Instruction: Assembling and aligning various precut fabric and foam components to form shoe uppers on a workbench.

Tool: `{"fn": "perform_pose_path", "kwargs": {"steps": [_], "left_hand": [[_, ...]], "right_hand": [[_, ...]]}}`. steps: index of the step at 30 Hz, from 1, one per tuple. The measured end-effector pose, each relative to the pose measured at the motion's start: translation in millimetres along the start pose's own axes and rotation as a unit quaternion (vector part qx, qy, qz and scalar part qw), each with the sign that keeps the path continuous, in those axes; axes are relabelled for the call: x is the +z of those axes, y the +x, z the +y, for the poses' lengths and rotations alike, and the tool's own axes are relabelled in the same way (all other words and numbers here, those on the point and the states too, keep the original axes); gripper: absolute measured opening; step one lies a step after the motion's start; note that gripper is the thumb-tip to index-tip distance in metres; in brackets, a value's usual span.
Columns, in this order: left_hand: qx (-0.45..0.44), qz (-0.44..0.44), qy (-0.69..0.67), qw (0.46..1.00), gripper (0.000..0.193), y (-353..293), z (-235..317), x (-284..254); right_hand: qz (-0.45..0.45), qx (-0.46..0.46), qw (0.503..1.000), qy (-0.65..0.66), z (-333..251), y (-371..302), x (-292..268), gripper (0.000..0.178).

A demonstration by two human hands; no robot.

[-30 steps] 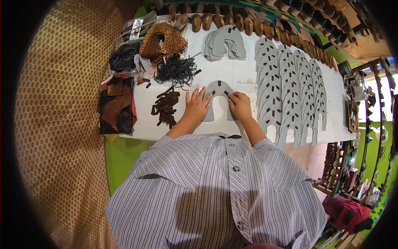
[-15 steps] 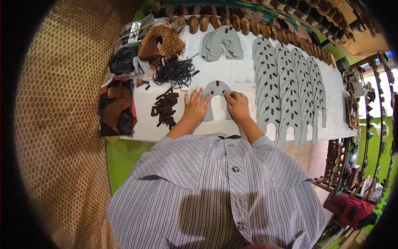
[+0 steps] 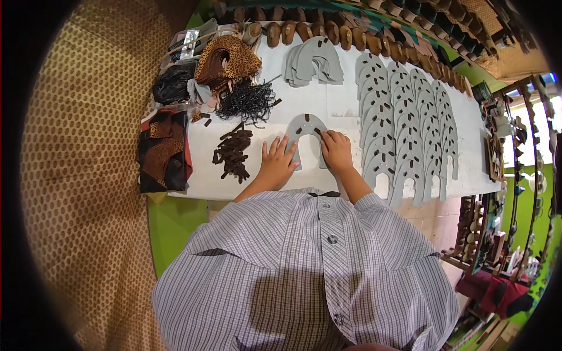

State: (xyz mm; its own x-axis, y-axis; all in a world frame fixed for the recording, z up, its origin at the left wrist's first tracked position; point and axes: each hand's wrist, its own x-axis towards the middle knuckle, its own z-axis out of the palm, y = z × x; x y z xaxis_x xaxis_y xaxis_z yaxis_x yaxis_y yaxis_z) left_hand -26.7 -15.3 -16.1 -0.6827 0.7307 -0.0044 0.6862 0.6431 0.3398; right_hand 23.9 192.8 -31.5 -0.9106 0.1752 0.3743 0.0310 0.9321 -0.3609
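Note:
A grey U-shaped upper piece lies on the white table in front of me, its curve pointing away. Three short dark brown strips sit around its curve. My left hand rests flat with fingers spread, the fingertips at the piece's left leg, just below the left strip. On the other side, my right hand lies over the right leg with its fingers loosely extended, the index fingertip at the right strip. Neither hand grips anything. A loose heap of dark brown strips is to the left of my left hand.
Overlapping columns of grey U-shaped pieces with brown strips cover the table's right side. A stack of similar pieces lies farther back. Leopard-print material and black beaded trim are at the left. Brown shoe lasts line the far edge.
My left hand has drawn slightly back toward me, its fingertips off the left strip, which now shows fully. My right hand has hardly moved, staying at the right strip.

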Motion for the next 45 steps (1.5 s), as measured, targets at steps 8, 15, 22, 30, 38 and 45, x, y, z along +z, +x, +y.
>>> {"fn": "perform_pose_path", "kwargs": {"steps": [8, 15, 22, 30, 38, 45], "left_hand": [[0.037, -0.031, -0.01, 0.999, 0.061, -9, -2, -7], [0.076, -0.023, -0.022, 0.997, 0.047, -14, -10, -24], [0.126, 0.023, -0.028, 0.991, 0.027, -19, -21, -21], [0.245, 0.09, 0.007, 0.965, 0.016, -9, -35, -9], [0.271, 0.112, 0.055, 0.955, 0.005, -5, -24, -12], [0.151, 0.136, 0.037, 0.978, 0.005, 14, 43, -31]], "right_hand": [[-0.049, -0.006, 0.999, -0.013, -11, 1, -9, 0.035], [-0.087, 0.036, 0.996, -0.003, -17, -11, -22, 0.041], [-0.083, 0.05, 0.995, -0.027, -29, -48, -48, 0.045], [-0.065, 0.067, 0.995, -0.022, -27, -55, -35, 0.019], [-0.04, 0.075, 0.993, -0.082, -41, -58, -33, 0.025], [0.061, 0.053, 0.994, -0.073, -11, -68, -77, 0.011]]}}
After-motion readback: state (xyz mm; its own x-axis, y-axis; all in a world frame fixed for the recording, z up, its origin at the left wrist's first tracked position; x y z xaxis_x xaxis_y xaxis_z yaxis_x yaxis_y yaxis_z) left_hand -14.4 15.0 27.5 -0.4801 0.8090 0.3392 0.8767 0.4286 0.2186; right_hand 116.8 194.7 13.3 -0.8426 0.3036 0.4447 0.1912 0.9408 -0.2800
